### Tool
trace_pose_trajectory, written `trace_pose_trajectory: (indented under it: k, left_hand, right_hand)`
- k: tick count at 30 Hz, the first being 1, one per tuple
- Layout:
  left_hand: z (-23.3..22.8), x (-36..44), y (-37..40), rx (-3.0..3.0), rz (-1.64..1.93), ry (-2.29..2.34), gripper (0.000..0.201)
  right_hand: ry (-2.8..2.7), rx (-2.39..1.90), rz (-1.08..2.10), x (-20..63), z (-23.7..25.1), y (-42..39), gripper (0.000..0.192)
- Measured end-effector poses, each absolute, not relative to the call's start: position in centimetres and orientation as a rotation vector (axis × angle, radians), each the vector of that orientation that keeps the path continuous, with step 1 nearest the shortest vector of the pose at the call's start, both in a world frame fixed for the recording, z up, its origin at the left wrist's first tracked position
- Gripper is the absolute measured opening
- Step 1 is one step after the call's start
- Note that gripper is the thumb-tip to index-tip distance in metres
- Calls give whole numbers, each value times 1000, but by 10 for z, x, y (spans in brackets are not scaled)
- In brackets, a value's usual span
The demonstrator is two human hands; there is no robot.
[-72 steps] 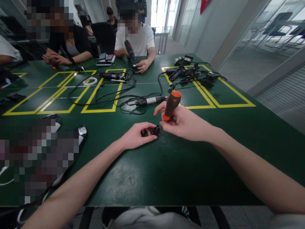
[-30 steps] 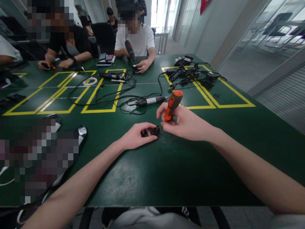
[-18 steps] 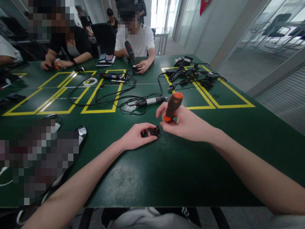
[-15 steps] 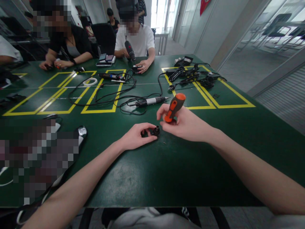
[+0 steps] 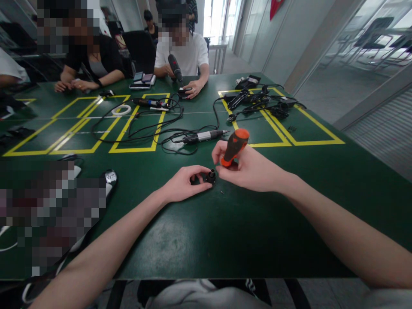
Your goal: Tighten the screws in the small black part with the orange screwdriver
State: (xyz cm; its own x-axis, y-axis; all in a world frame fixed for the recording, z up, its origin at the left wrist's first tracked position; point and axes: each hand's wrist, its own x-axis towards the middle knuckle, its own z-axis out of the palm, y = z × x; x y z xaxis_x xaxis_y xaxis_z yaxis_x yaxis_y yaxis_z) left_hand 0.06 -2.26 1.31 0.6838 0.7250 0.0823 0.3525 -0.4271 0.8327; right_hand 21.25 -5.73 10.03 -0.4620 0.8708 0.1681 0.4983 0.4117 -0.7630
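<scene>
Close together on a dark green table (image 5: 206, 240), two bare hands work at one small black part (image 5: 210, 176). The left hand (image 5: 183, 183) lies low on the table with its fingers curled round the near-left side of the part, its grip closed on it and pinning it in place. The right hand (image 5: 251, 169) sits just right of the part, its grip closed round a screwdriver (image 5: 234, 146) with an orange and black handle. The handle rises out of the top of that grip and tilts up and to the right; the shaft below is hidden by the fingers, so whether the tip meets the part cannot be told. The part rests on the table directly between the two grips, touching the left fingertips.

Beyond the right grip lies a silver and black powered tool (image 5: 201, 136) with a tangle of black cables (image 5: 144, 126) running left of it across yellow taped rectangles (image 5: 135, 124). Farther off to the right sits a heap of black chargers and cords (image 5: 257, 101). At the far edge two other people sit, one in a white shirt (image 5: 188, 53) holding a tool, one in black (image 5: 96, 60) with hands on the table.
</scene>
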Motion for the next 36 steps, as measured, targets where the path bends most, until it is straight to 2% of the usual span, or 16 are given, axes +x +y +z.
trace_pose_trajectory:
  k: [3,10,16,24,31,36]
  left_hand:
    - [13,1,-23,2034,549,835,35]
    - [14,1,-23,2031,552,838,35]
    - [13,0,-23,2035,559,825,34]
    - [13,0,-22,2032,560,822,36]
    - [12,1,-22,2033,570,809,35]
    - [13,1,-22,2018,563,819,36]
  right_hand:
    - [-2100,-1145,850,212,101,-57,11]
    - [-2085,-1145,878,213,104,-58,19]
    - [-2070,-1151,925,215,100,-58,9]
    - [-2013,-1166,986,213,105,-60,23]
    - [-2034,-1179,1037,216,96,-57,16]
    - [-2003,-1148,1042,214,103,-59,19]
